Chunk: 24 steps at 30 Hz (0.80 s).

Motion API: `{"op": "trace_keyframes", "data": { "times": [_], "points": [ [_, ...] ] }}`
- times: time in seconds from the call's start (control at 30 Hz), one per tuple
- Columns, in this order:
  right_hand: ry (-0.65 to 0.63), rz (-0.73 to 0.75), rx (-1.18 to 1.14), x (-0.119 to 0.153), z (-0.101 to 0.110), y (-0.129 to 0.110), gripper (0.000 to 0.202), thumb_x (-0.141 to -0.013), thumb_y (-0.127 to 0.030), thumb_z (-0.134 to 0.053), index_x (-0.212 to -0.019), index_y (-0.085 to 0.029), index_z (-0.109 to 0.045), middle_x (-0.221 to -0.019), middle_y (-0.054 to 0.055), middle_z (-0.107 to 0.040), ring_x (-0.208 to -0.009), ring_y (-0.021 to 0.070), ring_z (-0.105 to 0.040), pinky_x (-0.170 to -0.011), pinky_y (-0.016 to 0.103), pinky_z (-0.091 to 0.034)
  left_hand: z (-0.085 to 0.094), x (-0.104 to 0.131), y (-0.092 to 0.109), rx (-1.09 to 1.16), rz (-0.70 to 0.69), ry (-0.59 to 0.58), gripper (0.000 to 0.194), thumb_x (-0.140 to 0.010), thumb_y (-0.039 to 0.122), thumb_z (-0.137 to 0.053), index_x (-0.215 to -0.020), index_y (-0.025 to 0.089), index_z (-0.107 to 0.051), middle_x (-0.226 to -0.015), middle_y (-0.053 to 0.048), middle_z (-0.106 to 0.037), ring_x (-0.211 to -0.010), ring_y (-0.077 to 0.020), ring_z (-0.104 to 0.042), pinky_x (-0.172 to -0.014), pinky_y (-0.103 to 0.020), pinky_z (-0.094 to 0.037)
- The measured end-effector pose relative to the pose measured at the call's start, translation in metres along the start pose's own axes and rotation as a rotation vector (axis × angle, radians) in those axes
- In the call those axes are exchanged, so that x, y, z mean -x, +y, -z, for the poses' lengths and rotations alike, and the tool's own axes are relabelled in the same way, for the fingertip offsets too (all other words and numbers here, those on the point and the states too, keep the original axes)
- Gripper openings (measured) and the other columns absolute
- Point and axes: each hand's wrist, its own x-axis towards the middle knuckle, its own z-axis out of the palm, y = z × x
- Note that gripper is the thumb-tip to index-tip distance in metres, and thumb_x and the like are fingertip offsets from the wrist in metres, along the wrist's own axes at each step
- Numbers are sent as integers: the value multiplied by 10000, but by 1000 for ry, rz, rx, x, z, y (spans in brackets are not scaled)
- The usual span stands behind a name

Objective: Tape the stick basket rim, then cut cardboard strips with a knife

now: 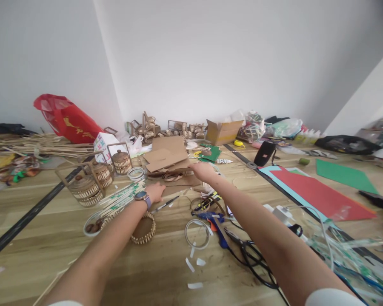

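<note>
Fingers of the right hand (pixel 204 171) touch the cardboard (pixel 170 148) at its right edge; the left hand's (pixel 155 192) are by its near-left side — whether either grips, I cannot tell. It lies beyond the pen (pixel 165 203).

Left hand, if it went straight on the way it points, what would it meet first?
Probably the lower cardboard sheet, just ahead of the left hand; depth is unclear, so they may already be touching.
</note>
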Motion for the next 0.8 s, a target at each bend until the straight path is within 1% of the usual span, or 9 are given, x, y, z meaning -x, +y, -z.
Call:
{"op": "trace_keyframes", "data": {
  "times": [0.23,0.33,0.4,0.5,0.63,0.7,0.8],
  "points": [
    [-7,20,-28,3,-4,2,322,-981,-337,-576,-1270,-196,-592,-1254,89,-628,-1101,234,-624,-936,461,-529,7,-14,-8,2,-49,-23,351,-958,345,-621,-1258,167,-582,-1257,-101,-607,-1063,-242,-634,-887,-449,-557],
    [-2,31,-27,6,-6,2,294,-993,-299,-552,-1267,-203,-601,-1233,89,-644,-1127,234,-616,-954,445,-517,8,-16,-9,9,-60,-23,350,-959,345,-620,-1256,165,-583,-1259,-104,-606,-1063,-242,-634,-888,-449,-557],
    [5,36,-22,6,-7,2,295,-987,-309,-564,-1260,-202,-604,-1248,90,-636,-1128,235,-614,-960,452,-515,9,-16,-7,16,-62,-12,348,-959,345,-619,-1254,164,-585,-1257,-105,-607,-1061,-240,-634,-887,-447,-557],
    [14,33,-8,6,-6,0,323,-966,-351,-600,-1245,-188,-602,-1278,91,-611,-1108,238,-618,-943,473,-524,11,-11,-2,31,-31,31,348,-960,345,-619,-1253,161,-585,-1254,-107,-608,-1057,-239,-636,-885,-444,-558],
    [11,-7,7,7,-3,-4,328,-963,-355,-604,-1243,-186,-600,-1276,93,-608,-1084,233,-624,-914,456,-540,14,0,10,44,69,118,351,-959,346,-620,-1252,156,-585,-1250,-108,-609,-1052,-239,-637,-882,-442,-560],
    [9,-34,9,8,-2,-5,328,-965,-356,-602,-1245,-187,-598,-1274,93,-608,-1076,230,-626,-906,450,-544,18,6,17,48,108,168,350,-959,346,-620,-1252,157,-586,-1253,-109,-609,-1058,-241,-635,-886,-446,-557],
    [2,-69,0,11,-1,-5,334,-963,-357,-604,-1249,-185,-595,-1271,93,-608,-1070,229,-628,-900,449,-547,27,14,28,68,128,224,340,-960,344,-618,-1249,166,-589,-1259,-107,-608,-1069,-244,-631,-894,-454,-553]
  ]
}}
